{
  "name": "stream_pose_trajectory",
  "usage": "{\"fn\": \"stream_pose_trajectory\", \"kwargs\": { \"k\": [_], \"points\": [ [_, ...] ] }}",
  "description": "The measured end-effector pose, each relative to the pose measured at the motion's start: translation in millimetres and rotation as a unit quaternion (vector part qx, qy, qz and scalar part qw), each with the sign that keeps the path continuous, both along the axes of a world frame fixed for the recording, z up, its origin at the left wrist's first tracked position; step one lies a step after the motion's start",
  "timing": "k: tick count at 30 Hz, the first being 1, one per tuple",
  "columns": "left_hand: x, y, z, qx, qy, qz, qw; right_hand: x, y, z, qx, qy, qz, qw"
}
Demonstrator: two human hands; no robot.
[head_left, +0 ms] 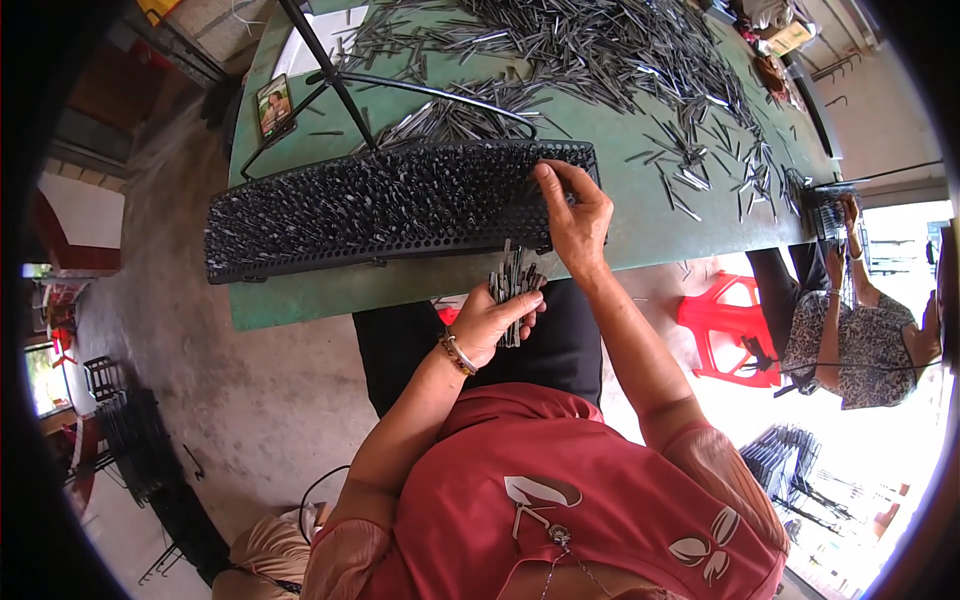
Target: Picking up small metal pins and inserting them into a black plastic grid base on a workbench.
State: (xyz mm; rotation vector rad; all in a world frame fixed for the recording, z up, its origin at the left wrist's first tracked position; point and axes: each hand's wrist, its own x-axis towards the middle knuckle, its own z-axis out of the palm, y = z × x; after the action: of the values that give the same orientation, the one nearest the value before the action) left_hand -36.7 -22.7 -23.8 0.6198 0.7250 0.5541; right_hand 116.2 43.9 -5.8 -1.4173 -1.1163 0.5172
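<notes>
Left hand [490,322]: we're clutching strips [508,272] mid-frame!
Right hand [580,218]: half-curled at the tray [522,226], right of centre; hold, we can't tell.

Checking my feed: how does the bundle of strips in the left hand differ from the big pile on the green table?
The bundle of strips is small, while the pile is large and spread out. The bundle's strips lie roughly side by side; the pile's lie crisscrossed. The bundle is held in the left hand; the pile rests on the green table. Both consist of thin dark strips.
</notes>
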Motion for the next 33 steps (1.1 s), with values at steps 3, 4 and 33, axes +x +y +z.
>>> {"fn": "stream_pose_trajectory", "kwargs": {
  "k": [3, 4, 33],
  "points": [
    [0, 0, 0, 0.001, 0.008, 0.005, 1.0, -3, 0, 1, 0.007, -0.001, -0.009, 1.0],
    [0, 0, 0, 0.002, 0.007, 0.005, 1.0, -3, -1, 0, 0.007, -0.001, -0.009, 1.0],
    [-6, 3, 9, 0.014, -0.046, 0.078, 0.996, 26, -25, 29, -0.137, -0.107, 0.19, 0.966]
  ]
}}
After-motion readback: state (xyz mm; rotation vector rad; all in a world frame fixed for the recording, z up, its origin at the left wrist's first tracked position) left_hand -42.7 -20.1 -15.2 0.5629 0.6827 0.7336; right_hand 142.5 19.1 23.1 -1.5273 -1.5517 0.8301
